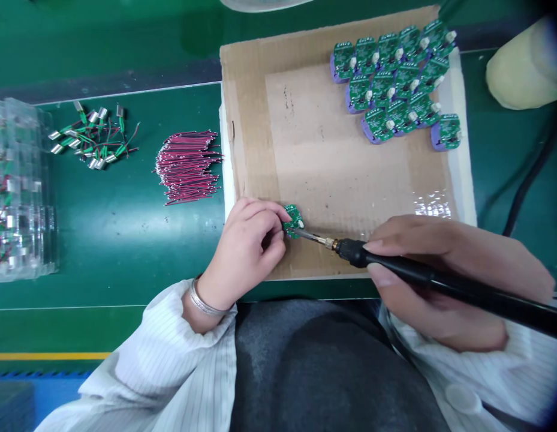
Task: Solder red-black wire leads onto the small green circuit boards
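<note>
My left hand [249,243] is closed, its thumb and forefinger at the left edge of a small green circuit board [293,217] near the front of the cardboard sheet [323,162]. A white connector shows on the board's right side. My right hand [444,276] grips a black soldering iron [395,267] like a pen. The iron's metal tip reaches left onto the lower part of that board. My fingers partly hide the board's left side, so I cannot tell whether a wire is held there.
Several green boards with purplish undersides [381,125] stand in rows at the cardboard's back right. Left of it lie a bundle of red and black wires [190,165], a pile of small wired motors [96,135] and clear plastic trays [24,198]. A dark cable [532,174] and a cream-coloured rounded object [525,69] are at right.
</note>
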`<state>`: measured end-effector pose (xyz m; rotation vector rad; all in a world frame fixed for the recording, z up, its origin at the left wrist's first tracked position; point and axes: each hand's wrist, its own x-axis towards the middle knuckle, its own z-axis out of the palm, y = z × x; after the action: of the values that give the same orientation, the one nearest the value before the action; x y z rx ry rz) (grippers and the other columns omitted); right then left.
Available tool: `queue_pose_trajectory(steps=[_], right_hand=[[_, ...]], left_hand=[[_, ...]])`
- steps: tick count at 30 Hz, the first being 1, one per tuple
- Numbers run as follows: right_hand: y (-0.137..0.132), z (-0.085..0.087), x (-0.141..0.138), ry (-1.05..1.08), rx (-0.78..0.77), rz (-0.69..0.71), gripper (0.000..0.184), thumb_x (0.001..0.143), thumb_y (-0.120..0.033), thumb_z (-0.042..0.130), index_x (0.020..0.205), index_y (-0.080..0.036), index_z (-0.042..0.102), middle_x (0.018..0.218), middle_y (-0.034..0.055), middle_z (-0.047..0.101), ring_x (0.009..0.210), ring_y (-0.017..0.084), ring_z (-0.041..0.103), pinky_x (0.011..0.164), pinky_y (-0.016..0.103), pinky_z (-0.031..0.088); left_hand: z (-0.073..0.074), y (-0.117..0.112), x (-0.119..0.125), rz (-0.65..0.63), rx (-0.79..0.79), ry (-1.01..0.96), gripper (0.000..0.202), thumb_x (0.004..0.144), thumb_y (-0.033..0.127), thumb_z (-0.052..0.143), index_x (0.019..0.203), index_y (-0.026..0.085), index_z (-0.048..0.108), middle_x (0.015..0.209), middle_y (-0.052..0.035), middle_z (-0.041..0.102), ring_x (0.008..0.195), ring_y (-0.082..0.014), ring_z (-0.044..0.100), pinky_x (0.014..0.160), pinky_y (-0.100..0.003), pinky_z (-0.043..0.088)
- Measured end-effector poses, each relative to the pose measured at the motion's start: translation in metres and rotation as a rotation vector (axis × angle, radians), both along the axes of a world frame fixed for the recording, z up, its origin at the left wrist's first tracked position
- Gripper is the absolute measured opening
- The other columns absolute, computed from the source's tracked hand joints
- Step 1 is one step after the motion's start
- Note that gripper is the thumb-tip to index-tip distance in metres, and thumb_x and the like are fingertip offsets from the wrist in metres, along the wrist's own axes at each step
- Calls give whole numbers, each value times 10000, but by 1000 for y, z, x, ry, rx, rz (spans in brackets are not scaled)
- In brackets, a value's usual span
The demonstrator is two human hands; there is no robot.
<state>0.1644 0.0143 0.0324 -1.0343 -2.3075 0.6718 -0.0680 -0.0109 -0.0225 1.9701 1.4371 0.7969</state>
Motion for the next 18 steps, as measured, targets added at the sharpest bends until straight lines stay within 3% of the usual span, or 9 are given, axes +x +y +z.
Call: queue_pose_trajectory(steps=[18], right_hand=[[3, -8, 0, 26, 23, 48, 175, 764, -151, 629, 907, -239, 577, 746, 24, 708, 666, 172, 717, 557, 245, 593]], left_hand=[[0, 1, -1, -7, -11, 8, 167, 803, 32, 559, 721, 176, 534, 966, -35, 701, 930, -183, 605, 897, -369, 445]])
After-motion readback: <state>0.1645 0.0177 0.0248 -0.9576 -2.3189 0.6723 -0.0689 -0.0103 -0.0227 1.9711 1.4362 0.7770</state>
